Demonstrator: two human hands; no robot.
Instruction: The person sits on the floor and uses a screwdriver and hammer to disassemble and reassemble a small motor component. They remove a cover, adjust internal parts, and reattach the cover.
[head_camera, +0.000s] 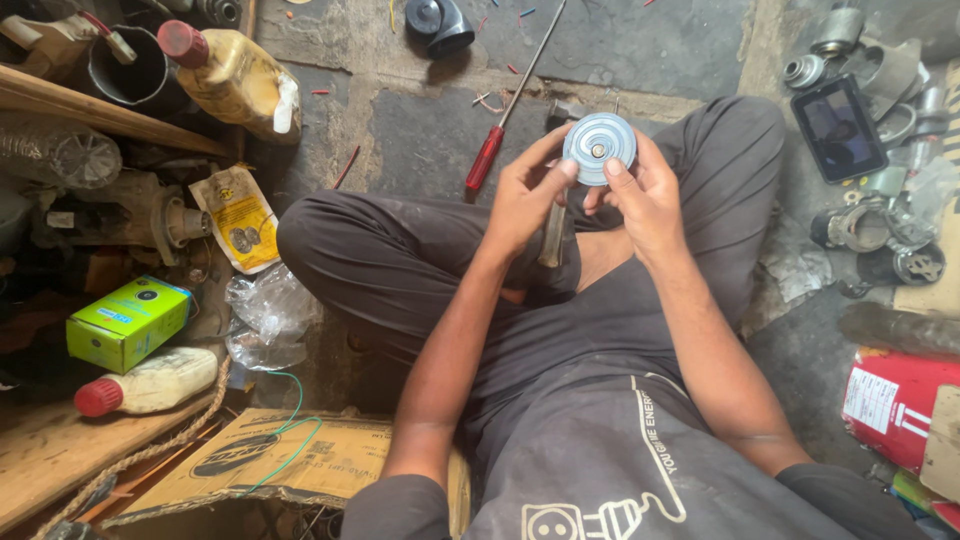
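Two hands hold one small round metal disc (599, 147) up above the crossed legs of a person sitting on the floor (420, 130) — the left hand (525, 195) grasps its left edge with the thumb laid on the ribbed face, and the right hand (645, 195) grips the right edge with the thumb pressed near the centre stud. The disc faces the camera, its concentric rings plain to see. The step in hand looks like an inspection or a fitting of this part by finger pressure; any further move would call for a steady pinch on the rim, since the piece is small and hangs free over the lap. A red-handled screwdriver (505, 120) lies on the floor just beyond the left hand, untouched, and a hammer (553, 225) rests between the knees — both within reach.
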